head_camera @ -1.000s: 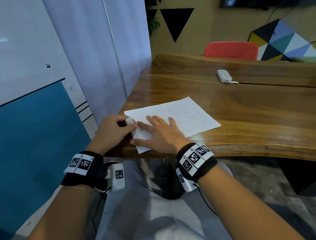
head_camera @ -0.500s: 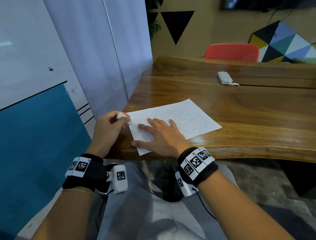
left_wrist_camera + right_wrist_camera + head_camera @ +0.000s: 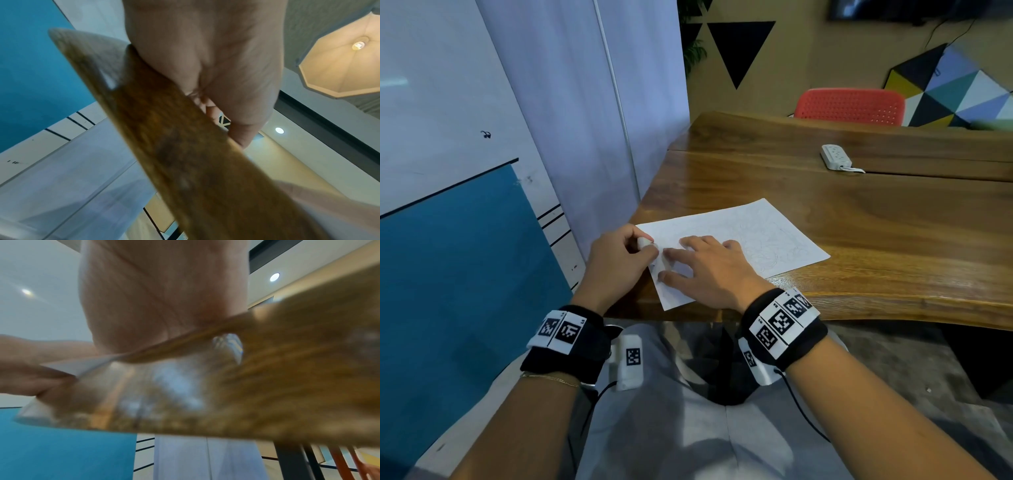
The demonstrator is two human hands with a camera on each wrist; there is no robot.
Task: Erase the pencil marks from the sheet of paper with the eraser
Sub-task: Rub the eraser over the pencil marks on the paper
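Observation:
A white sheet of paper (image 3: 756,236) with faint pencil lines lies near the front left corner of the wooden table (image 3: 876,233). My left hand (image 3: 619,260) pinches a small white eraser (image 3: 644,242) at the sheet's left edge. My right hand (image 3: 709,267) lies flat on the sheet's near left part, fingers spread, pressing it down. Both wrist views are blurred: the left wrist view looks past my left hand (image 3: 205,65) along the table edge (image 3: 174,146), and the right wrist view has my right hand's palm (image 3: 154,296) above the table edge (image 3: 267,369).
A white remote-like device (image 3: 837,157) lies at the back of the table. A red chair (image 3: 849,106) stands behind it. A white curtain (image 3: 592,120) and a blue-and-white wall (image 3: 448,274) close off the left side. My lap is under the table's front edge.
My left hand with the eraser drew back to the left off the sheet half a second ago, and is now back against its left edge beside my right hand's fingertips. The right hand stayed.

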